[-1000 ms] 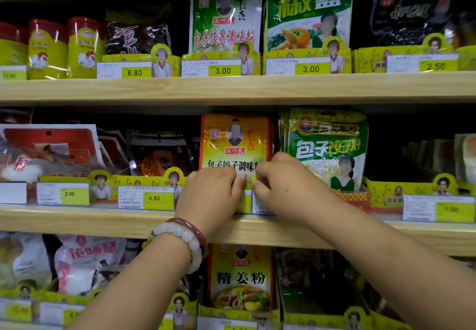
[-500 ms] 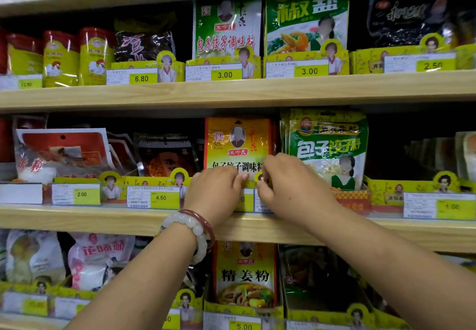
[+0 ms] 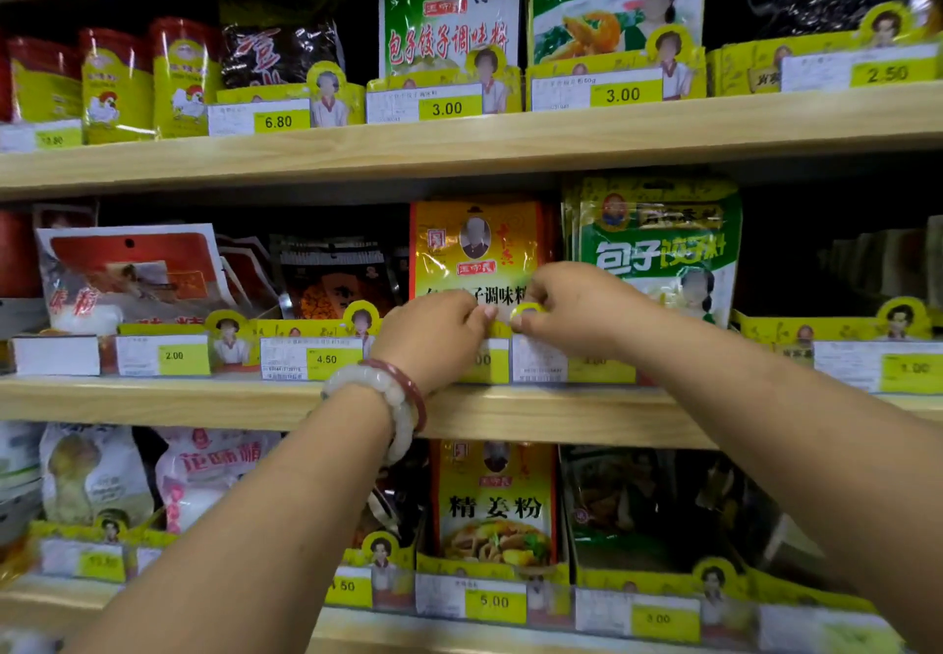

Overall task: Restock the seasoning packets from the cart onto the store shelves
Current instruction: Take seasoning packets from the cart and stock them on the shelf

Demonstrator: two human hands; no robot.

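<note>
On the middle shelf (image 3: 561,411), one yellow seasoning packet (image 3: 474,250) stood upright in its display tray, between a dark packet (image 3: 334,278) and a green packet (image 3: 663,245). Left hand (image 3: 433,332) and right hand (image 3: 576,311) met at the tray's front edge — fingers of both curled, pinching a small yellow tab (image 3: 528,310) just below the packet's printed face. Left wrist bore a pale bead bracelet (image 3: 390,398); price labels (image 3: 326,359) lined the shelf front.

Yellow packet on the middle shelf

The yellow packet (image 3: 474,250), glossy with red print and a portrait, stands upright on the middle shelf (image 3: 153,401), just left of the green packet (image 3: 663,245), behind the price tags.
</note>
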